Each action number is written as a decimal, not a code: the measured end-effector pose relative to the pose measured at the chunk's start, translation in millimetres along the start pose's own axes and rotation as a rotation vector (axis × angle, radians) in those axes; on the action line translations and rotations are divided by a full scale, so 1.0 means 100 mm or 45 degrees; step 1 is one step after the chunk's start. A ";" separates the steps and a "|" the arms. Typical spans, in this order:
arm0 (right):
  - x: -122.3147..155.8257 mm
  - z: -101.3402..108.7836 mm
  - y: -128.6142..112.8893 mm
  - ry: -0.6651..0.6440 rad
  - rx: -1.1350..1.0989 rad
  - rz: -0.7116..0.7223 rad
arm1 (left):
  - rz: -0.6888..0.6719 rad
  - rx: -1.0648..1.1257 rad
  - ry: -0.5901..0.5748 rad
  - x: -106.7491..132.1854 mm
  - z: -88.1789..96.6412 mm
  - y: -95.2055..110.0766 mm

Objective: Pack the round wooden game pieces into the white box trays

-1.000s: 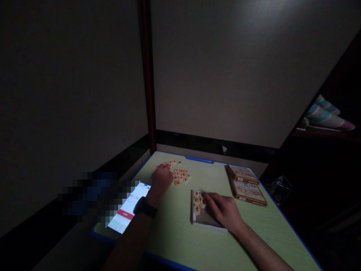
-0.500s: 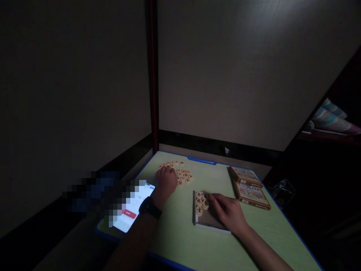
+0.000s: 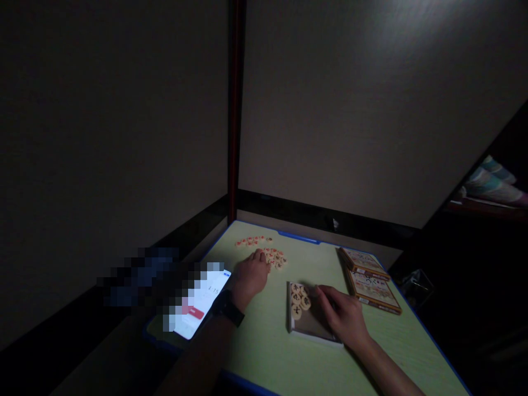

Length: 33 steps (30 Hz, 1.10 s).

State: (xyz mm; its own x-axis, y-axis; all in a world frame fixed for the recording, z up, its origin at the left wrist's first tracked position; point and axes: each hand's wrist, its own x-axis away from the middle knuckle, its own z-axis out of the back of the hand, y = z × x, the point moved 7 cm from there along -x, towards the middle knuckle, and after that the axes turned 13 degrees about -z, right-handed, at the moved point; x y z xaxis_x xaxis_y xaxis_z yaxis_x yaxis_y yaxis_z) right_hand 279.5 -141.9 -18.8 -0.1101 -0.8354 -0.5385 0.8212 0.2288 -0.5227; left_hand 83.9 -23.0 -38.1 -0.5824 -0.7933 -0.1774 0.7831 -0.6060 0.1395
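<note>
My left hand (image 3: 252,275), with a dark watch on the wrist, rests knuckles up on the green table (image 3: 264,341), its fingertips at a loose pile of round pale game pieces with red marks (image 3: 272,256). Its fingers are curled; what they hold, if anything, is hidden. My right hand (image 3: 342,313) lies on a shallow rectangular tray (image 3: 307,327), fingers stretched toward several pale pieces with black marks (image 3: 300,300) lined up at the tray's far left corner.
A lit phone (image 3: 202,302) lies at the table's left edge beside my left wrist. Two flat orange-edged boxes (image 3: 371,280) sit at the far right. The table has a blue rim and stands in a wall corner with a dark red post (image 3: 235,110).
My left hand has drawn back from the far pile toward the table's near side. The right hand stays on the tray. The camera has shifted slightly.
</note>
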 end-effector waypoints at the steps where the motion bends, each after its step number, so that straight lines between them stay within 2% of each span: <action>1: 0.00 0.01 0.01 0.018 -0.011 -0.013 | 0.008 0.006 -0.023 0.00 0.01 0.00; 6: -0.11 0.09 0.06 0.124 -0.076 -0.097 | 0.080 0.006 -0.094 0.01 0.11 -0.02; 8: -0.26 0.08 0.06 0.092 -0.086 -0.130 | 0.125 0.029 -0.105 0.00 0.16 -0.06; 10: -0.47 -0.01 0.03 -0.014 -0.070 -0.150 | 0.168 0.063 -0.118 0.00 0.20 -0.10; 13: -0.88 -0.30 -0.08 -0.260 0.066 -0.151 | 0.192 0.060 -0.118 -0.01 0.26 -0.14; 16: -1.28 -0.76 -0.19 -0.538 0.426 -0.106 | 0.215 0.031 -0.130 -0.01 0.27 -0.17; 20: -1.67 -1.30 -0.30 -0.663 0.532 -0.075 | 0.239 0.010 -0.120 -0.01 0.29 -0.21; 23: -1.79 -1.60 -0.32 -0.728 0.596 -0.072 | 0.260 0.020 -0.102 0.00 0.32 -0.25; 26: -1.81 -1.75 -0.31 -0.765 0.656 -0.084 | 0.300 0.033 -0.098 0.01 0.33 -0.28; 30: -1.79 -1.78 -0.29 -0.767 0.700 -0.093 | 0.251 0.036 -0.114 0.02 0.30 -0.24; 33: -1.77 -1.70 -0.25 -0.744 0.684 -0.090 | 0.187 0.014 -0.136 0.01 0.24 -0.19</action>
State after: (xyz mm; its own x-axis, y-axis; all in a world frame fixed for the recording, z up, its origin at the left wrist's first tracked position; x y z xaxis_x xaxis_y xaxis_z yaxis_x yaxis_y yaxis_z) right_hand 183.5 85.5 -23.2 0.0171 -0.9998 -0.0043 0.9972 0.0174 -0.0722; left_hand 62.7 -13.9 -17.6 -0.4823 -0.8746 -0.0502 0.8593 -0.4834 0.1669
